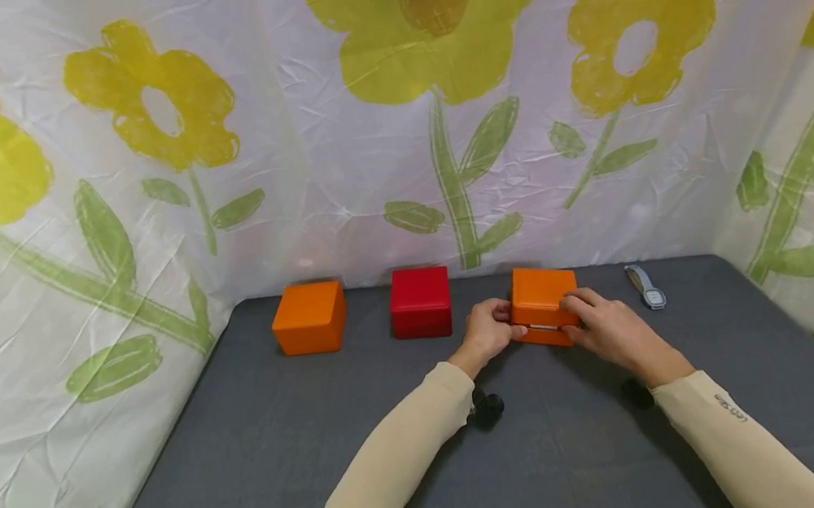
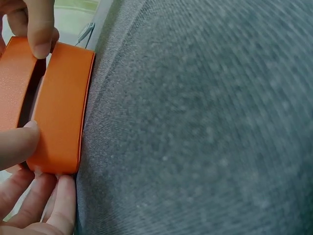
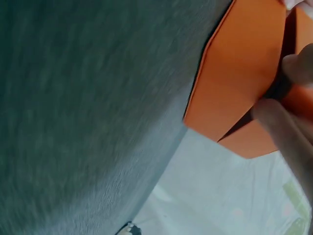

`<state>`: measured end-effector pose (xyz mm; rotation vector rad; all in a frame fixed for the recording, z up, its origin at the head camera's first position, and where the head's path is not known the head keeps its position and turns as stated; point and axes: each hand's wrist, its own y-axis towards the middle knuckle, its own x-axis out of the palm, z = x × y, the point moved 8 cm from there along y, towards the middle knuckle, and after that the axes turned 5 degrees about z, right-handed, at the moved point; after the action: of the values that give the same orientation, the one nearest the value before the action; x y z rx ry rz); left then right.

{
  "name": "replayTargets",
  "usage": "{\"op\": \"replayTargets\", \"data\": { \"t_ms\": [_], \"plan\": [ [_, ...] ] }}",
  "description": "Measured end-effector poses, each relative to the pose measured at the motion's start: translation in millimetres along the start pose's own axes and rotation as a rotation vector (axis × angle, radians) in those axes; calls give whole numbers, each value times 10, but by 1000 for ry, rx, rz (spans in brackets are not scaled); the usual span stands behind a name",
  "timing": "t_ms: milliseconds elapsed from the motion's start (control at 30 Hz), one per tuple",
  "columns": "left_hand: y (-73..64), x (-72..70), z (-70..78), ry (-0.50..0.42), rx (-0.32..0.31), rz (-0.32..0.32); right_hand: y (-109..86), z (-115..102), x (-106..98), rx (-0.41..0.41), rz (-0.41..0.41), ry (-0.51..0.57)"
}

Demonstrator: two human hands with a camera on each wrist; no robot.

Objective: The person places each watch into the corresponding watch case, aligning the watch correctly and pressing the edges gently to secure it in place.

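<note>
An orange box [image 1: 544, 283] stands on the dark table, its lid raised a little so that a narrow gap runs along the front. From the left side my left hand [image 1: 488, 331] grips the box, its thumb at the gap and its other fingers around the lower part. My right hand [image 1: 615, 334] holds the lid at the right front corner. In the right wrist view, the right hand's fingers [image 3: 274, 120] reach into the dark gap of the box [image 3: 239, 63]. What lies inside the box is hidden.
Another orange box [image 1: 309, 322] and a red box [image 1: 421, 303] stand to the left along the back. A light-coloured wristwatch [image 1: 650, 294] lies right of the held box. Behind the table [image 1: 265, 464] hangs a flowered curtain [image 1: 314, 206].
</note>
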<state>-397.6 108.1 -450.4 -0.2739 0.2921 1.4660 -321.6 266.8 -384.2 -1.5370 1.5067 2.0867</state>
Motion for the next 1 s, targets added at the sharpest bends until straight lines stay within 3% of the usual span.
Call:
{"op": "replayTargets", "data": {
  "t_ms": [133, 267, 567, 833, 1000],
  "plan": [
    [17, -1, 6, -8, -5, 10, 22, -9, -49, -91, 57, -51],
    [17, 4, -18, -5, -29, 14, 53, 31, -73, -80, 47, -13],
    [16, 10, -22, 5, -26, 17, 231, 231, -142, 51, -82, 100],
    [36, 4, -34, -16, -21, 14, 451, 461, -164, 232, -278, 252],
    [39, 14, -31, -24, -22, 8, 565, 627, -180, 298, -323, 308]
  ]
}}
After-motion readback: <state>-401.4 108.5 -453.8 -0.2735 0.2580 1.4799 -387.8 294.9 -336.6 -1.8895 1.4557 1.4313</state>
